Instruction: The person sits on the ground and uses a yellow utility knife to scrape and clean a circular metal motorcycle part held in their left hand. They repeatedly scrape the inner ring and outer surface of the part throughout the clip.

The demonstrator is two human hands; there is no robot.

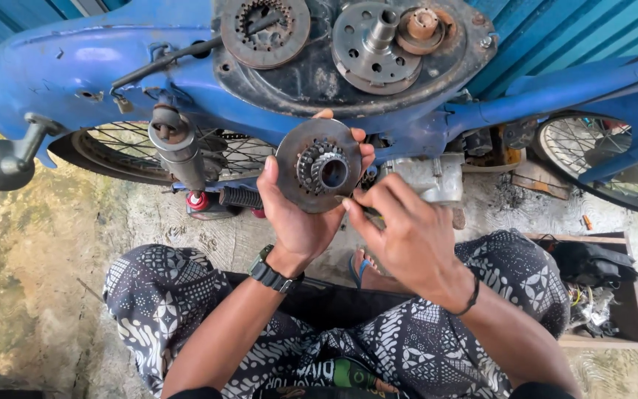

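Clutch disc [319,166], cupped in left hand [297,210]

Floor [53,251] is rough concrete, stained greenish-brown out left of the left hand [300,210]. Blue motorbike [83,66] is parked on it just past both hands. A wooden box [633,325] of tangled wires and dark bits sits on the concrete off to the right of the right hand [407,236]. A sandaled foot [363,270] rests flat right below that hand.
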